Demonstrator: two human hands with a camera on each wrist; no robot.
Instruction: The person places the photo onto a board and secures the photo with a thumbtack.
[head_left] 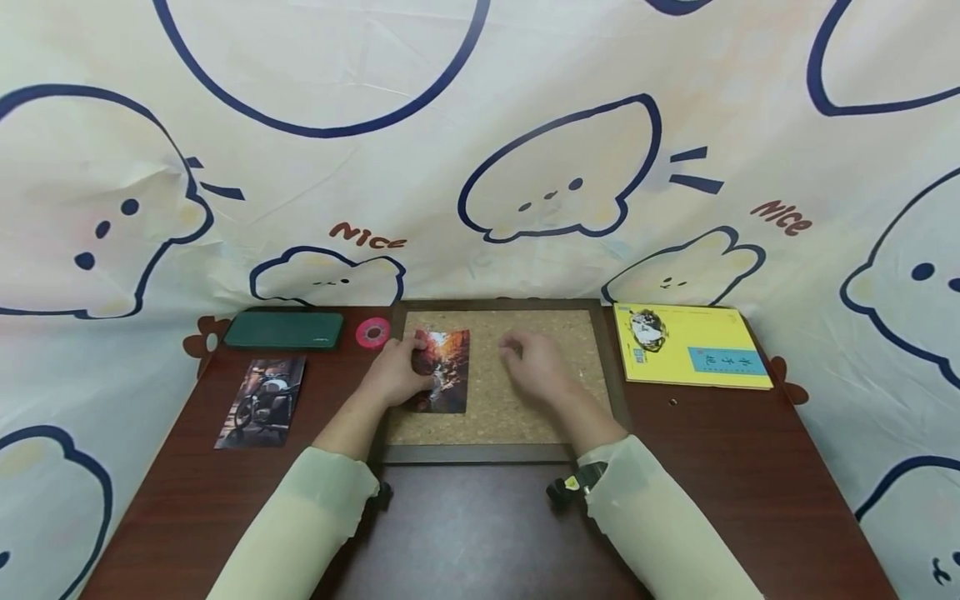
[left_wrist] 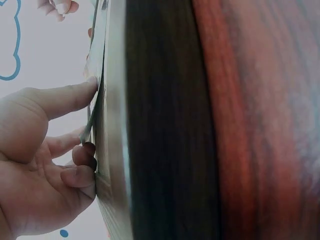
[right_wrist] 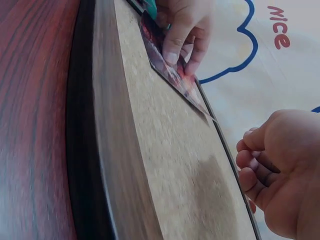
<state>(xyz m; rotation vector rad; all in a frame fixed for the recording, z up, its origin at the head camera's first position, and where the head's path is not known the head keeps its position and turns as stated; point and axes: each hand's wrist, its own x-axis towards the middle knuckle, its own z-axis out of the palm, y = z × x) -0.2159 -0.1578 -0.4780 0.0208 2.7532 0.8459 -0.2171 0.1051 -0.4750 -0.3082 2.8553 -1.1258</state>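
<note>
A framed cork board (head_left: 495,425) lies on the table, and on its left half is a photo print (head_left: 453,367) of orange trees and a stream. My left hand (head_left: 396,372) holds that print by its left side, thumb on its face. In the left wrist view the print's edge (left_wrist: 86,135) stands slightly raised between thumb and fingers. Right of the print, my right hand (head_left: 534,365) hovers over the cork with fingers curled and thumb tip against the index finger (right_wrist: 246,142). I cannot tell whether something tiny is pinched there.
A second photo print (head_left: 262,404) of a motorcycle lies at left, below a green case (head_left: 283,330). A pink tape roll (head_left: 372,332) sits beside the board. At right are a yellow book (head_left: 675,333) and a tiny metallic piece (head_left: 672,402).
</note>
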